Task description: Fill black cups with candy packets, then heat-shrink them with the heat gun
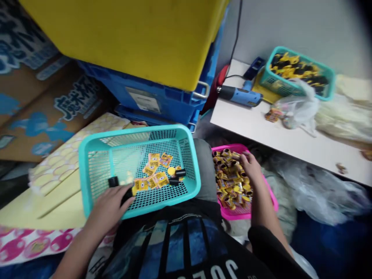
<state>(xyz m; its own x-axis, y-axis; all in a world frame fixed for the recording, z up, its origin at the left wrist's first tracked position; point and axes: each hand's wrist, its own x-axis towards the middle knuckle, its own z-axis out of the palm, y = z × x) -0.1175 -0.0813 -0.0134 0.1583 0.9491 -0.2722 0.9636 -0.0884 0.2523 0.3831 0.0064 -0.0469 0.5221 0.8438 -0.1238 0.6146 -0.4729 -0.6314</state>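
My left hand [109, 207] pinches 1 black tube [127, 196] in the sparsely filled teal basket [84, 170]; my right hand [251, 167], its grip I cannot tell, rests on the heaped pink basket [273, 201].

A teal basket [87, 155] holds yellow packets [154, 170], a pink basket [232, 214] yellow-black pieces [229, 182].

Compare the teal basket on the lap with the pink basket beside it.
The teal basket is wider than the pink basket. The teal basket holds only a few scattered yellow packets with bare mesh showing; the pink basket is heaped full. The left hand rests in the teal basket, the right hand on the pink basket's pile. Both are plastic mesh baskets.
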